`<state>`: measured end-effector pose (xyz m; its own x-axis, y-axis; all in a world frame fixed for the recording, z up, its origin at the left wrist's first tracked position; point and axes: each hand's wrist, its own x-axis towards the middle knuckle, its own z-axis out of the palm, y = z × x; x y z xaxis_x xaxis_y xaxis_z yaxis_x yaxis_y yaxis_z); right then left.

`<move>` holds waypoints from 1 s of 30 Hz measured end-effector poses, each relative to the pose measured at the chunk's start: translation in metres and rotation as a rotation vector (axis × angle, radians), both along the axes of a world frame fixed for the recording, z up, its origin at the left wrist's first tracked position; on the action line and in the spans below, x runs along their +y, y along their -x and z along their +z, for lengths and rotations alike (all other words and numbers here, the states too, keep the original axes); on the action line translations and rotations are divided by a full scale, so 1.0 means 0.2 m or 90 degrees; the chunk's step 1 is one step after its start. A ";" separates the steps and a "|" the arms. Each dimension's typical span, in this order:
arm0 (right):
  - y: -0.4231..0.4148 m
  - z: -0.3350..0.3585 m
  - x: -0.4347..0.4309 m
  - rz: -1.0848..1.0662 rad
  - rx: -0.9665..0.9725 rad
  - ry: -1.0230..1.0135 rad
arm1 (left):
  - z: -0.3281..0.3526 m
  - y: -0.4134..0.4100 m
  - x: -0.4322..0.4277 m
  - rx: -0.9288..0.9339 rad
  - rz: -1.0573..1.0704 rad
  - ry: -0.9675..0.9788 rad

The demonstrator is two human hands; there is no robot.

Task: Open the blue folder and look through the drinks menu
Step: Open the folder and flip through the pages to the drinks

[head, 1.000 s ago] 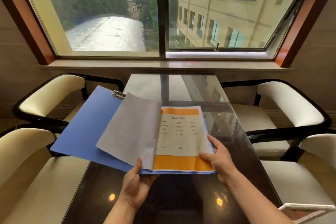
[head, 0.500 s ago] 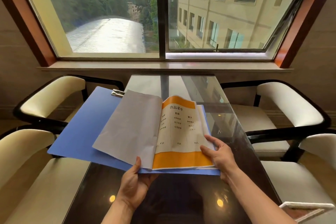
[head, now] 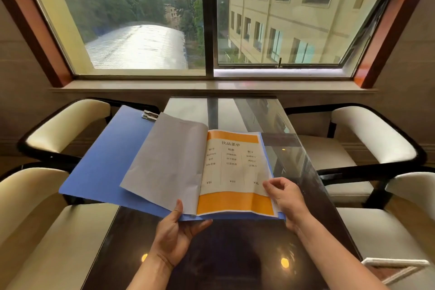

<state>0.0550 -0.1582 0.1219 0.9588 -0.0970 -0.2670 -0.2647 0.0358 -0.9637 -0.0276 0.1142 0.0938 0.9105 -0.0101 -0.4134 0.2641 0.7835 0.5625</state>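
The blue folder (head: pixel 110 160) lies open above the dark glass table (head: pixel 223 254), its left cover reaching out over the chairs. A turned page (head: pixel 164 162) shows its blank grey back on the left. On the right lies the drinks menu page (head: pixel 233 172), white with orange bands and three columns of print. My left hand (head: pixel 175 233) grips the folder's near edge at the spine, thumb on top. My right hand (head: pixel 286 198) pinches the lower right corner of the menu page. A metal clip (head: pixel 150 115) sits at the folder's far edge.
Cream padded chairs with black frames stand on both sides, such as the right chair (head: pixel 367 134) and the left chair (head: pixel 63 122). A wide window (head: pixel 207 19) with a stone sill faces me. A white framed object (head: pixel 395 266) shows at the lower right.
The lifted menu page has come back down flatter. My right hand's fingers have curled from lying spread on the page to pinching its lower right corner. My left hand keeps its grip.
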 end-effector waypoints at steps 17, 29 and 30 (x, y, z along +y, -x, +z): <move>0.03 0.05 -0.03 0.073 0.102 -0.192 | -0.01 0.04 -0.01 -0.004 0.043 -0.077; 0.03 0.07 0.00 0.111 0.104 -0.258 | -0.03 0.04 0.03 -0.005 0.025 -0.100; 0.03 0.07 0.01 0.087 0.091 -0.226 | -0.03 0.03 0.04 -0.009 0.023 -0.102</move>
